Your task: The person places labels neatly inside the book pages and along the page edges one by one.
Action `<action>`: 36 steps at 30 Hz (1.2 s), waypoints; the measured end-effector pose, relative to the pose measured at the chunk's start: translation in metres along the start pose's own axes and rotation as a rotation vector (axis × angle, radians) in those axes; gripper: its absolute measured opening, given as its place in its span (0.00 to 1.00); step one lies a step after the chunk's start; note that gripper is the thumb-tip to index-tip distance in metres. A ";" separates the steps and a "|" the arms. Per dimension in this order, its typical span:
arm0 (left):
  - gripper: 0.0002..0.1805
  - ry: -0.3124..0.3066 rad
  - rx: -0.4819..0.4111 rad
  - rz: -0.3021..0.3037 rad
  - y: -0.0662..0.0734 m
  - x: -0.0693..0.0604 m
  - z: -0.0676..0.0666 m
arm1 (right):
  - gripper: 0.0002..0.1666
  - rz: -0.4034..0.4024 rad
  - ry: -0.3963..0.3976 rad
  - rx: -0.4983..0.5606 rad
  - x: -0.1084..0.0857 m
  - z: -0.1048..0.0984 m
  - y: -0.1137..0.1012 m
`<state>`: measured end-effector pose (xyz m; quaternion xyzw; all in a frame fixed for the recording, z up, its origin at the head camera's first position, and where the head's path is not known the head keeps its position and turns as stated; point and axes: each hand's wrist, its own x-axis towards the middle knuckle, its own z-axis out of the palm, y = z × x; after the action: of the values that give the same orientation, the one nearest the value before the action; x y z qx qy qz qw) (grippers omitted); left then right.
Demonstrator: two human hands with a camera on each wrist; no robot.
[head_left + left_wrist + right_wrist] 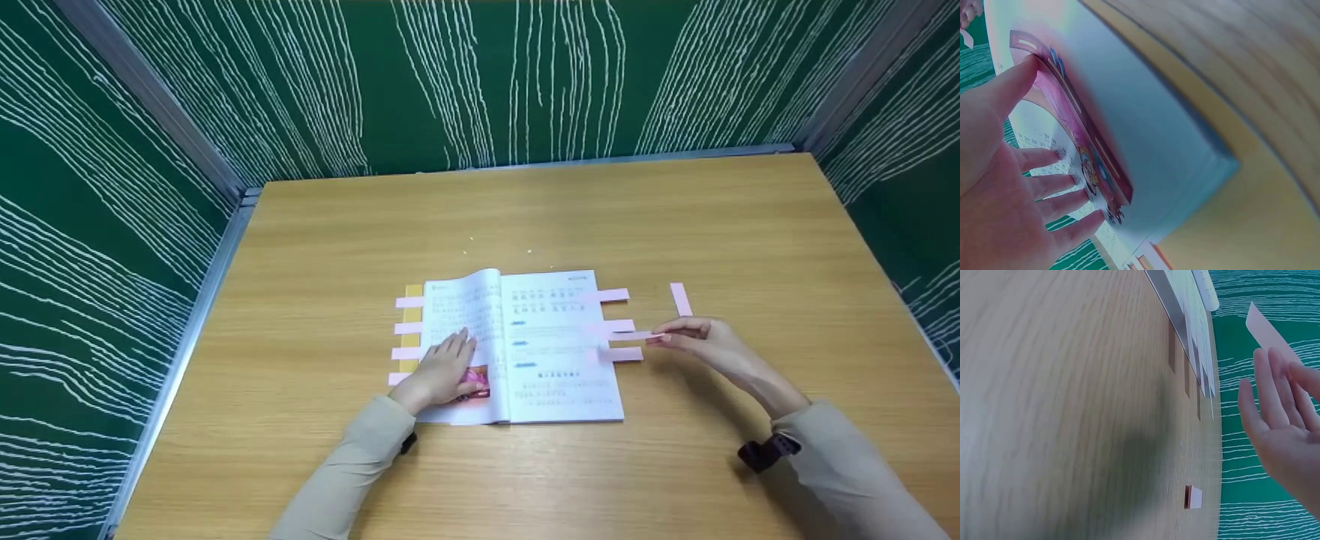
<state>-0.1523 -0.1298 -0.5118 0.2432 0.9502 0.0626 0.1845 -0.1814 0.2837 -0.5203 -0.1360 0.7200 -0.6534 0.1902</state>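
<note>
An open book (pixel 566 397) lies on the wooden table. My left hand (pixel 441 375) rests on its left page, fingers extended, thumb over a coloured picture (pixel 1072 118). Between the thumb and fingers of my right hand (pixel 709 346) is a pink paper strip (pixel 1268 331), pinched above the table at the book's right side. The free end of that strip reaches toward the right page's edge; whether it touches the page I cannot tell. Several pink tabs (pixel 615 295) stick out from the right edge, and several more pink tabs (pixel 407 328) project from the left edge.
Beyond my right hand a pad of pink strips (pixel 679 298) lies on the table (pixel 360 240). Small white scraps (pixel 529 251) are scattered above the book. Green panels (pixel 495 82) with white wavy lines enclose the back and sides. A yellow cover (pixel 411 341) shows beneath the left pages.
</note>
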 end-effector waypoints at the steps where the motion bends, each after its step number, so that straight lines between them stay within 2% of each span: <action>1: 0.42 0.003 0.004 0.002 0.000 0.000 0.000 | 0.17 0.014 0.008 -0.015 -0.002 0.004 -0.007; 3: 0.42 0.006 0.007 0.005 0.001 -0.001 0.000 | 0.18 0.053 0.029 -0.059 -0.005 0.011 -0.019; 6: 0.42 0.009 0.001 0.003 0.001 -0.001 0.000 | 0.19 0.086 0.052 -0.122 -0.007 0.015 -0.025; 9: 0.42 0.012 -0.004 0.002 0.001 -0.001 0.000 | 0.18 0.086 0.055 -0.182 -0.008 0.014 -0.025; 16: 0.42 0.020 -0.005 0.003 0.001 -0.001 0.000 | 0.20 0.058 0.063 -0.164 -0.008 0.015 -0.021; 22: 0.42 0.021 -0.002 0.006 0.001 -0.001 0.000 | 0.22 0.100 0.088 -0.272 -0.008 0.018 -0.021; 30: 0.42 0.018 -0.015 -0.001 0.001 -0.002 0.000 | 0.21 0.102 0.081 -0.343 -0.007 0.025 -0.020; 36: 0.41 0.020 -0.013 0.005 0.001 -0.002 0.000 | 0.19 0.093 0.021 -0.356 -0.007 0.027 -0.016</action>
<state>-0.1506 -0.1298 -0.5110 0.2435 0.9510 0.0717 0.1765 -0.1640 0.2609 -0.5054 -0.1275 0.8318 -0.5074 0.1855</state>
